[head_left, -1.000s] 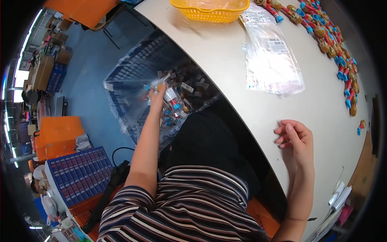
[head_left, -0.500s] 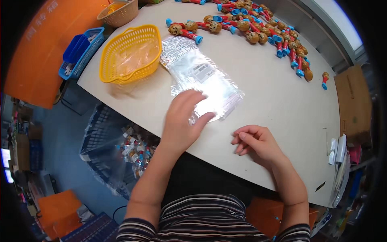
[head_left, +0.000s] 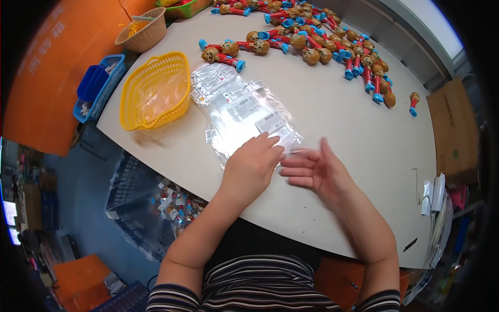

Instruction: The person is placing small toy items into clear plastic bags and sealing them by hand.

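Observation:
A stack of clear printed plastic bags [head_left: 244, 106] lies flat on the table in front of me, catching bright glare. My left hand [head_left: 249, 169] rests over the near end of the stack, its thumb and fingers drawn together on the edge of a bag. Close to its fingertips is my right hand [head_left: 322, 174], fingers stretched toward the left and thumb raised, slightly smeared by motion. Beyond the bags spreads a pile of red-and-blue toy figures with round brown heads [head_left: 312, 54].
Left of the bags stands a yellow basket [head_left: 127, 112] with clear plastic inside. A tan basket [head_left: 158, 31] and a blue basket [head_left: 117, 75] are farther left. Below the table edge, a lined blue crate [head_left: 117, 187] holds several bagged items. A cardboard box [head_left: 457, 135] borders the right side.
My left hand has moved right and closed over the near end of the bags. The right hand has shifted left and opened its fingers. The bags look more fanned out.

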